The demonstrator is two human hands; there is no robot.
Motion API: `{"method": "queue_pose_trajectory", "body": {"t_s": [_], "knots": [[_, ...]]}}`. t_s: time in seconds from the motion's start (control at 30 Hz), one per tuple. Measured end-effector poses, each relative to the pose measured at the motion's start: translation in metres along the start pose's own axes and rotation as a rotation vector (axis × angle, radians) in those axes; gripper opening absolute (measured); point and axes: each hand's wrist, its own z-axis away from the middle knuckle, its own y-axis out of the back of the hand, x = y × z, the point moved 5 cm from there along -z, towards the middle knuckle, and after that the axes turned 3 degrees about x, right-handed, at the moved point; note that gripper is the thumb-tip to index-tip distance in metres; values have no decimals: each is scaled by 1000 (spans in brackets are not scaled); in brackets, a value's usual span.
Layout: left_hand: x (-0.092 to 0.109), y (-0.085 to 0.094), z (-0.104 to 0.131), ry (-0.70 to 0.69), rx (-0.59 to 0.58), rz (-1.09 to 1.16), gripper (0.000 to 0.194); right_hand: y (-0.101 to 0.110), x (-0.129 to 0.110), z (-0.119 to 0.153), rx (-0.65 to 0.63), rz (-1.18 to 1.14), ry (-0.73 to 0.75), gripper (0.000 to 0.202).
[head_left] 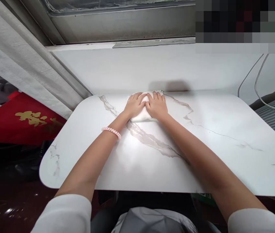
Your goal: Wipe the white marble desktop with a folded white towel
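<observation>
Near the back edge of the white marble-patterned table [127, 161], a folded white cloth [143, 116] lies under both of my hands. My left hand [134, 105] rests flat on its left part, fingers stretched out. On the right part my right hand [157, 105] lies the same way, fingers spread. The two thumbs meet over the middle of the cloth. Much of the cloth is hidden beneath the palms. A pink coiled band [111, 132] circles my left wrist.
Behind the table stands a white wall [137, 68] below a window frame [125, 27]. A pale curtain [28, 58] hangs at the left, beside a red cloth with gold lettering [6, 121]. Cables [256, 81] hang at the right, near a grey ridged surface [273, 115].
</observation>
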Motion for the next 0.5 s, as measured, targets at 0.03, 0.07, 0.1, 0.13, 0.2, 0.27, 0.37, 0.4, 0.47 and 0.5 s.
{"method": "queue_pose_trajectory", "body": {"t_s": [0.03,0.07,0.1,0.13,0.2,0.27,0.37,0.4,0.47,0.5], "knots": [[2,1,7,-3,-13,-6,49,2,-3,8,-14,2,-10,56],[4,3,15,-9,-28,-11,50,4,-6,16,-22,3,-19,56],[6,4,23,-18,-44,-15,50,6,-10,26,-23,2,-22,56],[9,5,32,-30,-59,-18,50,9,-14,36,-23,1,-21,56],[14,8,52,-51,-80,-18,51,14,-23,59,-28,-2,-12,57],[19,10,75,-62,-96,-14,51,19,-31,81,-56,-16,-12,57],[26,16,111,-55,-103,-11,52,26,-43,112,-124,-78,-29,57],[28,19,124,-51,-102,-10,52,28,-48,122,-147,-104,-29,58],[32,24,149,-45,-99,-7,52,31,-56,140,-185,-151,-17,58],[33,27,161,-43,-99,-4,53,33,-61,149,-203,-172,-2,59]]}}
